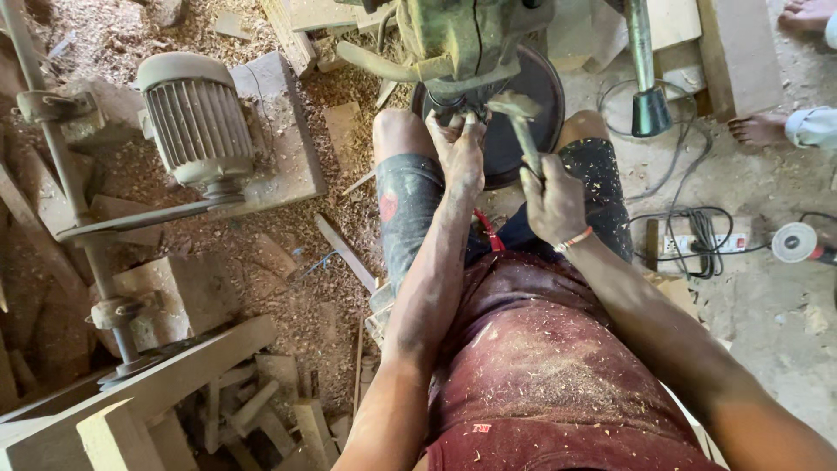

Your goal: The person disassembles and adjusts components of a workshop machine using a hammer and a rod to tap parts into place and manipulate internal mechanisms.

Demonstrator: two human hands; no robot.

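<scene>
My right hand (555,202) grips the handle of a hammer (520,120), whose metal head sits just under the green machine (462,39) at the top centre. My left hand (459,150) reaches forward and its fingers pinch a small part at the base of that machine, beside the hammer head. A dark round disc (536,92) lies behind both hands, between my knees. What the left fingers hold is too small to make out.
A grey ribbed electric motor (196,118) with a drive belt (131,222) stands at left amid sawdust and wood offcuts. Cables and a power strip (697,240) lie at right, beside an angle grinder (798,242). Another person's bare feet (763,129) are at the top right.
</scene>
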